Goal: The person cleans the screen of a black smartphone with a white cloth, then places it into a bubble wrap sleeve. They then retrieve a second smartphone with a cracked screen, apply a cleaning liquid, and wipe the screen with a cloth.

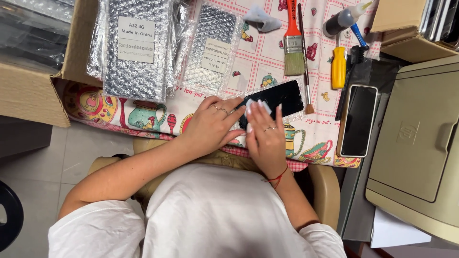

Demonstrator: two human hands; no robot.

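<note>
The left hand (213,125) lies flat on the tablecloth (260,62) with its fingers loosely spread, the fingertips touching the near left end of a black screen (277,99) and steadying it. The right hand (265,134) rests on the same end of the screen, fingers straight and close together, pressing a small white wipe (258,106) down against the glass; a red string circles that wrist. The screen lies tilted on the cloth, close to the table's near edge, its far end pointing up and to the right, with a clear bubble sleeve (299,116) showing under it. Just beyond the left hand lie bubble-wrapped packs (210,48) with white labels, and further left more of them stand in an open cardboard box (71,43). Beyond the screen lies a paintbrush (293,40) with an orange handle, a thin brush (304,57) beside it, and a crumpled white cloth (260,19) near the top edge. To the right of these are a yellow screwdriver (338,67), a blue tool (356,36) and a dark squeeze bottle (342,19). A second phone (358,119), dark and light-framed, lies upright well to the right of the hands, next to a beige printer (420,143). Another box (397,28) sits at the top right.
</note>
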